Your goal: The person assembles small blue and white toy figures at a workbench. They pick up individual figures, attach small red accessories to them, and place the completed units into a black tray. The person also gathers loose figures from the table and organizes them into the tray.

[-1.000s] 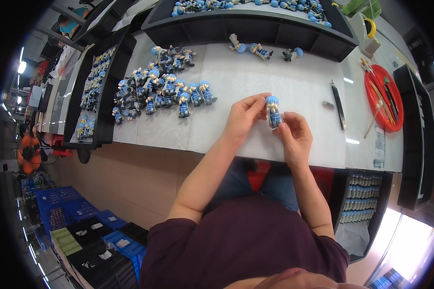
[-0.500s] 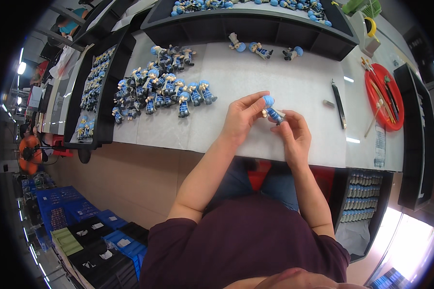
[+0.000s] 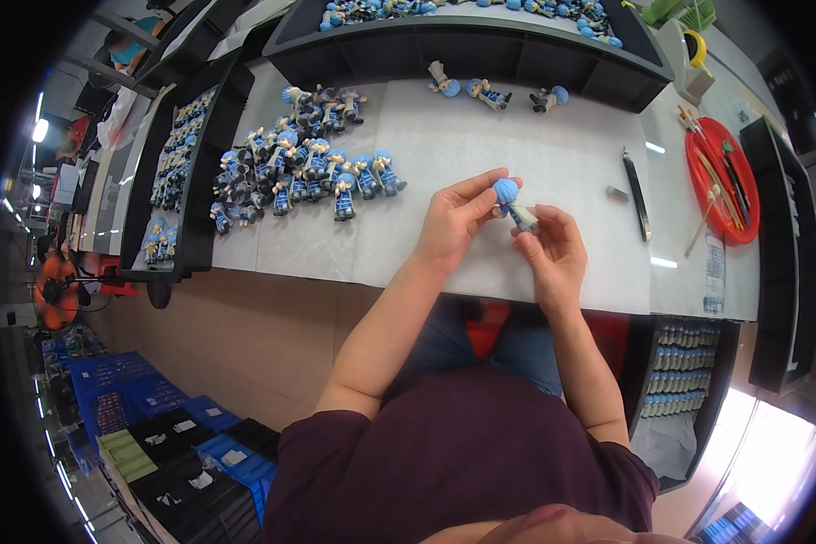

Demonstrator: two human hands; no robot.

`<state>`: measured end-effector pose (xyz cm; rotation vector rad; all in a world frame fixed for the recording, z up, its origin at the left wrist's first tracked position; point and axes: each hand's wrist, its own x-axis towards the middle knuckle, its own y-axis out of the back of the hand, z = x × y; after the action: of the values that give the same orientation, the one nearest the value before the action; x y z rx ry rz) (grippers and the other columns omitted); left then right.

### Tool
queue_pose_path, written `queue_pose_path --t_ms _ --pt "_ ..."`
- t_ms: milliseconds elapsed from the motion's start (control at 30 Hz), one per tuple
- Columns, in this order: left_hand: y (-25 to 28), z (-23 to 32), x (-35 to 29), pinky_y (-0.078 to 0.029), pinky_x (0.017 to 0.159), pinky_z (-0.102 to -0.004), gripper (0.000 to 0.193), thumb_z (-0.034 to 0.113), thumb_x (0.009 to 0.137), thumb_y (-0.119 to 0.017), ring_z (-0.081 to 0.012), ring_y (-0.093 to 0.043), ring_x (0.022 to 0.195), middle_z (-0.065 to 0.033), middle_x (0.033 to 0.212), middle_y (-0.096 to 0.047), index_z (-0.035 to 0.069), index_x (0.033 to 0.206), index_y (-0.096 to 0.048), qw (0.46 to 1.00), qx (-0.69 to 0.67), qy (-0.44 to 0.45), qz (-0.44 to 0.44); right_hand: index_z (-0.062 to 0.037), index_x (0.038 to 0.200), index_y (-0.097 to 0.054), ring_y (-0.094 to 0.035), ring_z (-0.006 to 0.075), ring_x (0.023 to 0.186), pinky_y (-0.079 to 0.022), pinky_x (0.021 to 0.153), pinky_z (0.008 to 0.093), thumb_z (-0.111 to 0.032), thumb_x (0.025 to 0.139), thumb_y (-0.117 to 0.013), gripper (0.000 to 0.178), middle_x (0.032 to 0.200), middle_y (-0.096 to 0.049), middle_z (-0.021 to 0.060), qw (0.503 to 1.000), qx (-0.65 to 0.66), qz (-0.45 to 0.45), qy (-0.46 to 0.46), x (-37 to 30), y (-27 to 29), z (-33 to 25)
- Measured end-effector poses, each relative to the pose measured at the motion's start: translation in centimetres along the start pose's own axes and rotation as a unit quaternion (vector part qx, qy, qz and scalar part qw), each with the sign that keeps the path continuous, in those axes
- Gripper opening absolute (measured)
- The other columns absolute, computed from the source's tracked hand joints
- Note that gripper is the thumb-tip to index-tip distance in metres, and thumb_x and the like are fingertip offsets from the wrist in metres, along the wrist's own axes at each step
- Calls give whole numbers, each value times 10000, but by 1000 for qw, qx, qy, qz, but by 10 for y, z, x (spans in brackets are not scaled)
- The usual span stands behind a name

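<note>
A small figurine (image 3: 520, 214) with blue hair and a pale, cape-like back is held over the near part of the table. My left hand (image 3: 453, 222) pinches it by the head and upper body between thumb and fingers. At its lower end, my right hand (image 3: 558, 261) has thumb and fingers closed around the feet. The figurine tilts, head toward the upper left, and its back now faces up. To the left, a pile of similar figurines (image 3: 286, 168) in blue and white lies on the table. Three more, including a figurine (image 3: 490, 94) on its side, rest beyond my hands.
A black tray (image 3: 462, 54) of figurines spans the far edge; another black tray (image 3: 210, 145) stands left. Rightward are a black-handled tool (image 3: 637, 195), a small grey block (image 3: 617, 194) and a red dish (image 3: 698, 168) with brushes. A tray (image 3: 639, 399) with rows of figurines sits lower right.
The figurine has turned between my fingers: its blue front showed before, and its pale back shows now. Both hands stay in nearly the same place.
</note>
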<state>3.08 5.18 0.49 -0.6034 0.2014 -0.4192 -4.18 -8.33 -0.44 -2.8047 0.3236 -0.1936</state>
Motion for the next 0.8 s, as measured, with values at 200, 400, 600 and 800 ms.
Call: queue_pose_path --t_ms 200,400,600,800 --pt "3 -1 0 -464 803 -277 306 104 884 -531 -147 -586 921 -141 1075 -608 -23 1162 -539 1000 5 7 3 29 1139 -443 -601 174 852 -507 733 262 -59 856 -589 330 1006 -559 158 1000 4 -20 -10 1 1 -2" --pt "2 -3 1 -462 763 -262 292 103 878 -553 -120 -579 857 -75 975 -626 -26 1140 -551 1000 -6 1 12 32 1145 -446 -620 185 811 -517 700 270 -125 904 -528 299 921 -571 145 1000 -3 -18 -20 1 0 -2" --pt "0 -2 0 -467 744 -265 273 127 880 -561 -112 -580 824 -53 942 -624 -20 1109 -565 1000 18 6 19 27 1143 -451 -632 188 782 -517 681 265 -177 924 -498 303 855 -596 129 999 0 -14 -39 1 0 -3" --pt "0 -4 1 -469 666 -244 279 180 889 -560 -104 -582 756 -35 886 -612 -9 1095 -572 999 43 1 15 30 1127 -455 -637 203 758 -520 659 273 -219 945 -449 309 863 -622 163 998 25 -29 -54 1 0 -6"
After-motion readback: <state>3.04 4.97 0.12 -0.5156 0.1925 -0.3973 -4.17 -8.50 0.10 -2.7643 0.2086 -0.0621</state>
